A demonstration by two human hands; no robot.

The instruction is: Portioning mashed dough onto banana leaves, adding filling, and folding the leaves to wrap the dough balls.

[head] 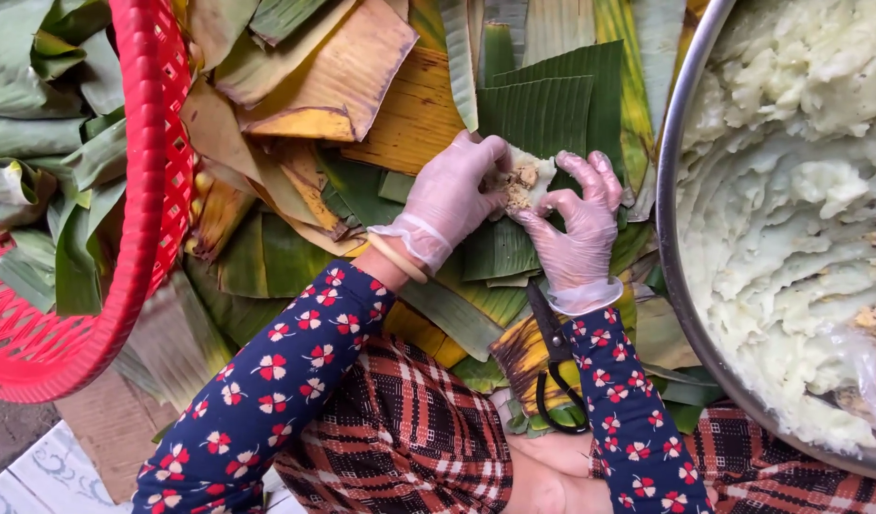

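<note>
My left hand (449, 195) and my right hand (579, 221), both in thin clear gloves, pinch a small lump of white dough (531, 174) with brownish filling showing in its middle. The lump rests on a green banana leaf piece (542, 114) on top of a pile of leaves. Fingers of both hands close around the dough's edges. Black-handled scissors (558, 366) lie on the leaves just below my right wrist.
A large metal bowl (674, 247) full of white dough stands at the right. A red plastic basket (143, 190) holding folded green leaves stands at the left. Yellow and green banana leaves (343, 86) cover the middle. My plaid-covered lap is below.
</note>
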